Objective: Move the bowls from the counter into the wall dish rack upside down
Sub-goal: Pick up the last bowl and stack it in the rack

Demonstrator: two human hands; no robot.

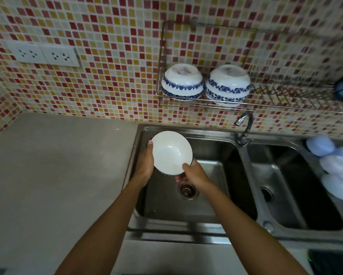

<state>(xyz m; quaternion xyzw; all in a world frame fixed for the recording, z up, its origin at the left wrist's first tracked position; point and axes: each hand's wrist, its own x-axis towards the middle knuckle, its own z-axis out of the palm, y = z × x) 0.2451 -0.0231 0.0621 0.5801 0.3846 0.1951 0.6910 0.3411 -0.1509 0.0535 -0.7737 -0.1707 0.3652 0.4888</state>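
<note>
Resting upside down in the wall dish rack point(206, 105): two blue-patterned bowls point(182, 81). White bowl point(171, 152), empty, is clamped by left hand point(145, 162) and right hand point(195, 174) over the sink point(216, 175).

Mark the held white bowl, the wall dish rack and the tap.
white ceramic bowl point(171, 151), head view, inner base.
steel wire wall dish rack point(281, 105), head view, front rail.
chrome tap point(244, 118), head view, curved spout.

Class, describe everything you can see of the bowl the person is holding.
The held bowl is round, glossy white inside, apparently ceramic, with a thin dark rim edge. It looks empty and is tipped with its opening toward the camera, above the left sink basin. The left hand grips its left side; the right hand holds its lower right edge.
</note>
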